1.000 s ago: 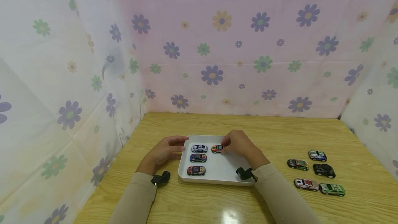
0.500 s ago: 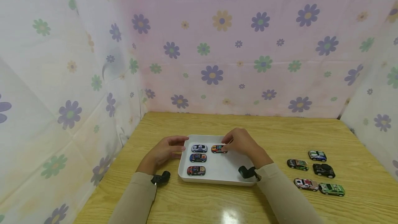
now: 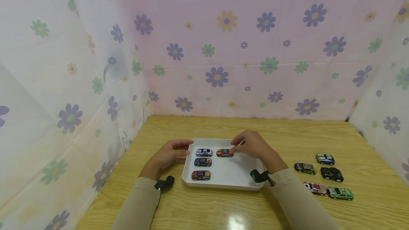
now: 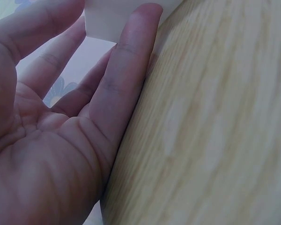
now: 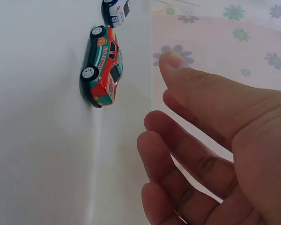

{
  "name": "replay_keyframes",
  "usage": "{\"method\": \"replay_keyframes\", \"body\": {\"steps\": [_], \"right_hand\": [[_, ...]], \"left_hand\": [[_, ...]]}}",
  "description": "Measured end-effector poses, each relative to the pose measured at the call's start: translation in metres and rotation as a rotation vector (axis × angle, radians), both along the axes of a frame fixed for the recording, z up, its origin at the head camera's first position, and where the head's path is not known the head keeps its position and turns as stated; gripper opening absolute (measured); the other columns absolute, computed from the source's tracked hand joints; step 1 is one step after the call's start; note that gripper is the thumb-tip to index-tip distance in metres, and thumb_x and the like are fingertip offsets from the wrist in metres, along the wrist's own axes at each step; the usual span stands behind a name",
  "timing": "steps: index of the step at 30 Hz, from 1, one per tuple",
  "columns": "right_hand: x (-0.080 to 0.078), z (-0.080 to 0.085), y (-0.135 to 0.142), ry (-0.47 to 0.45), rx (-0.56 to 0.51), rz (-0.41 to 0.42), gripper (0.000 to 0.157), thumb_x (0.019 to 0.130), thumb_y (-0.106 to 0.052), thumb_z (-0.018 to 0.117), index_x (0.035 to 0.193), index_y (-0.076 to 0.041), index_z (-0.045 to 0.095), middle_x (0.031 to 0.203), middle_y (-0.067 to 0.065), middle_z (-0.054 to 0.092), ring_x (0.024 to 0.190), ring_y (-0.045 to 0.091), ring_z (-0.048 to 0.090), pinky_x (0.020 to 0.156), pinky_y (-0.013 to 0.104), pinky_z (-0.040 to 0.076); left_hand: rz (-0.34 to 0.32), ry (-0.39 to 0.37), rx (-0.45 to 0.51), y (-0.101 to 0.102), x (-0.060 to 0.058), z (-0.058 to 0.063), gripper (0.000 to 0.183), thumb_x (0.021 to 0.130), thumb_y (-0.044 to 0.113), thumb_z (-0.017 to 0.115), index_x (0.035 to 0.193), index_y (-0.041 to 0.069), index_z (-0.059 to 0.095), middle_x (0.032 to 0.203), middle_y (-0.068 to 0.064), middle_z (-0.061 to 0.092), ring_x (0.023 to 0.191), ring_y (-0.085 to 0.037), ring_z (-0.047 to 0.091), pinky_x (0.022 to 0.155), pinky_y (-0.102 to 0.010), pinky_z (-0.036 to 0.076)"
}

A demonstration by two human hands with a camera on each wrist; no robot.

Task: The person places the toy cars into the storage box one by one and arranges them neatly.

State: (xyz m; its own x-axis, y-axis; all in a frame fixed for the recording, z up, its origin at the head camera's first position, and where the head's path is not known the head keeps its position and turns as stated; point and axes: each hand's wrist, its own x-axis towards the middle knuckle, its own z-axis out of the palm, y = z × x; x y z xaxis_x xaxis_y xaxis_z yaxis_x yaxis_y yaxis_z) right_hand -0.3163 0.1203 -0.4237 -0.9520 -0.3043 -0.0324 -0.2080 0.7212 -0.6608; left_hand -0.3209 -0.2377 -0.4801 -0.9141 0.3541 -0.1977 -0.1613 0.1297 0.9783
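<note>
At the tray (image 3: 223, 186), our left hand (image 3: 170, 153) spreads its fingers; our right hand (image 3: 254, 146) hangs, fingers parted, near the red-green car (image 3: 224, 153); a sleeve (image 3: 301, 200) partly hides the red-white car (image 3: 316, 189).

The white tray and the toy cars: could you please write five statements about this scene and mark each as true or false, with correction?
1. The blue car is between the white car and the dark red car. True.
2. The right hand grips the red-and-green car. False: the right wrist view shows a gap between them.
3. The left hand is at the left side of the tray. True.
4. The black car is in the tray. False: it stands on the table.
5. Four cars are in the tray. True.
</note>
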Motion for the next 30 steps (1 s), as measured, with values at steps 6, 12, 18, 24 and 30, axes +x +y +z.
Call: {"method": "replay_keyframes", "body": {"steps": [6,12,18,24,30], "right_hand": [[0.006,0.001,0.012,0.049,0.004,0.035,0.017,0.088,-0.033,0.085,0.101,-0.022,0.083,0.098,-0.009,0.075,0.085,0.013,0.064,0.071,0.031,0.055],[0.014,0.003,0.03,0.1,0.016,0.06,0.013,0.091,-0.033,0.081,0.101,-0.025,0.082,0.099,-0.009,0.075,0.082,0.013,0.063,0.068,0.03,0.055],[0.023,0.01,0.047,0.136,0.036,0.068,0.019,0.094,-0.032,0.078,0.108,-0.019,0.082,0.101,-0.007,0.075,0.085,0.013,0.062,0.072,0.03,0.055],[0.027,0.01,0.068,0.173,0.026,0.074,0.018,0.095,-0.032,0.077,0.108,-0.021,0.081,0.104,-0.006,0.076,0.089,0.012,0.065,0.076,0.032,0.057],[0.032,0.011,0.089,0.172,0.02,0.079,0.023,0.096,-0.035,0.076,0.111,-0.019,0.081,0.105,-0.005,0.075,0.087,0.012,0.064,0.073,0.031,0.056]], "left_hand": [[-0.01,0.005,0.004,-0.001,0.0,0.0,0.051,0.096,0.008,0.074,0.145,0.011,0.06,0.153,-0.014,0.053,0.129,-0.03,0.061,0.095,-0.045,0.061],[-0.01,0.005,0.008,-0.001,-0.001,-0.001,0.052,0.095,0.009,0.075,0.144,0.011,0.06,0.153,-0.013,0.053,0.128,-0.03,0.061,0.094,-0.046,0.061],[-0.001,0.0,0.004,-0.002,-0.002,-0.002,0.052,0.095,0.009,0.075,0.144,0.012,0.061,0.153,-0.013,0.053,0.128,-0.029,0.061,0.095,-0.045,0.061],[-0.004,0.005,0.011,-0.002,-0.003,-0.003,0.051,0.094,0.01,0.076,0.143,0.012,0.062,0.152,-0.011,0.054,0.127,-0.028,0.061,0.094,-0.046,0.061],[0.002,0.008,0.017,-0.001,-0.001,-0.003,0.05,0.094,0.009,0.075,0.142,0.012,0.062,0.15,-0.011,0.056,0.127,-0.029,0.062,0.094,-0.046,0.061]]}}
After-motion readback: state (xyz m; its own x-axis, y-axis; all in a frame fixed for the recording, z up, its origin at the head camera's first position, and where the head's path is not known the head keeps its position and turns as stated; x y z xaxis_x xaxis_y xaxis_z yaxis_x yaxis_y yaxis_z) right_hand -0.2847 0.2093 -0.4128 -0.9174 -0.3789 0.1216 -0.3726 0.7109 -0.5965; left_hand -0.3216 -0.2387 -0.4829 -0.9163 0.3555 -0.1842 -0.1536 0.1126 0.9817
